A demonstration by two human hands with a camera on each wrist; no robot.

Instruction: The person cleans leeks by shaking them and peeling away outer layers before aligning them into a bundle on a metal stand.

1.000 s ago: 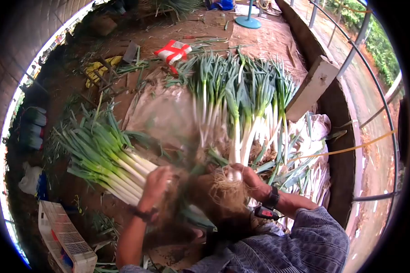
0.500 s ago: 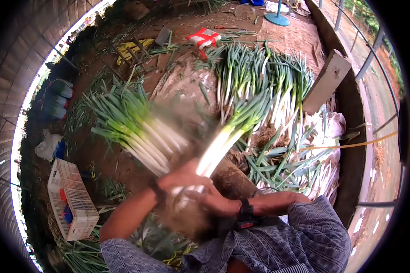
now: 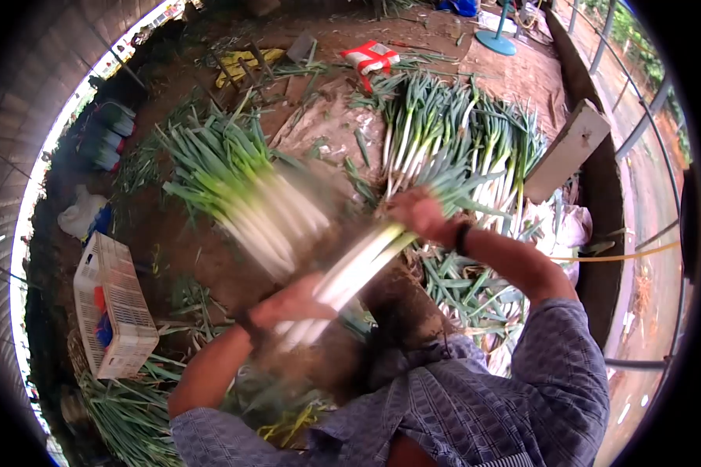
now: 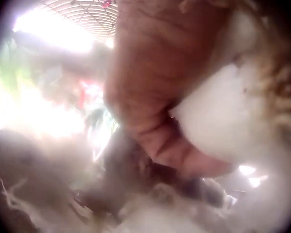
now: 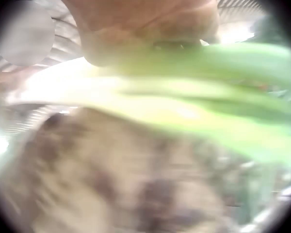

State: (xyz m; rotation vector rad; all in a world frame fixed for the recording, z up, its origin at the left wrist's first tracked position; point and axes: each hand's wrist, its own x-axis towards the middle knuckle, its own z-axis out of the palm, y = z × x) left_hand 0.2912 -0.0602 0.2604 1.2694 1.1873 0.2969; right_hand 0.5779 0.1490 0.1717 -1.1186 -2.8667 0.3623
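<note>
A few leeks [image 3: 354, 268] with thick white stalks lie slantwise between the two hands in the head view. My left hand [image 3: 296, 303] grips them near the root end, and its fingers curl round a white base [image 4: 218, 114] in the left wrist view. Higher up, where white turns green, my right hand [image 3: 420, 214] holds the same leeks. The right wrist view shows that hand above their pale green stalks [image 5: 184, 104], blurred. Just left of them lies a large pile of leeks [image 3: 245, 198], leaves toward the back left.
Upright rows of leeks [image 3: 436, 117] stand at the back right beside a wooden board [image 3: 568, 152]. Loose leaves [image 3: 475, 284] cover the ground at right, near a low wall [image 3: 604, 210]. A plastic crate [image 3: 128, 311] stands at left. A red and white bag [image 3: 370, 56] lies at the back.
The right hand brought leeks from the right over to the left hand, which took hold of their root end. The right hand then moved up the stalks to the green part.
</note>
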